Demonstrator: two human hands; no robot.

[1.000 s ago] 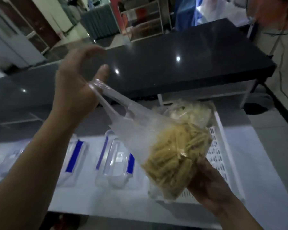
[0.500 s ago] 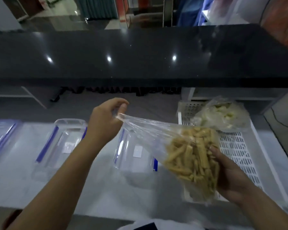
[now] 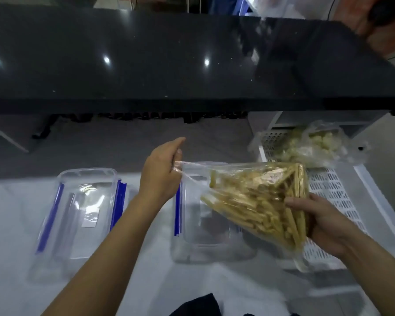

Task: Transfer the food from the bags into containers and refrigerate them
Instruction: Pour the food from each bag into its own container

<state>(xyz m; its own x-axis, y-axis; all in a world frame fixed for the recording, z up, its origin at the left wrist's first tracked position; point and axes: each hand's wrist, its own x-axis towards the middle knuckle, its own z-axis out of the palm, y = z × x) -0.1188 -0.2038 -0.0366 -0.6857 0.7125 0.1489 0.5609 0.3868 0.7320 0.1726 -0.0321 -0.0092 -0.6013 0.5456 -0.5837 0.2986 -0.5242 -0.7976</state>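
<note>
A clear plastic bag of yellow stick-shaped food [image 3: 258,197] hangs tilted over a clear container with blue clips [image 3: 198,226] on the white table. My left hand [image 3: 162,174] pinches the bag's stretched mouth end at the left. My right hand [image 3: 319,222] cups and grips the bag's full bottom from the right. A second clear container with blue clips [image 3: 84,213] stands to the left, nothing in it. Another bag of pale food pieces [image 3: 310,144] lies in the white perforated tray [image 3: 342,201] at the right.
A black glossy counter [image 3: 169,65] runs across the back, raised above the white table [image 3: 146,281]. A dark piece of cloth [image 3: 198,306] shows at the bottom edge. A white shelf frame stands behind the tray.
The bag has come down from chest height to just over the middle container. My left hand moved down and right with the bag's mouth; the bag now lies flatter.
</note>
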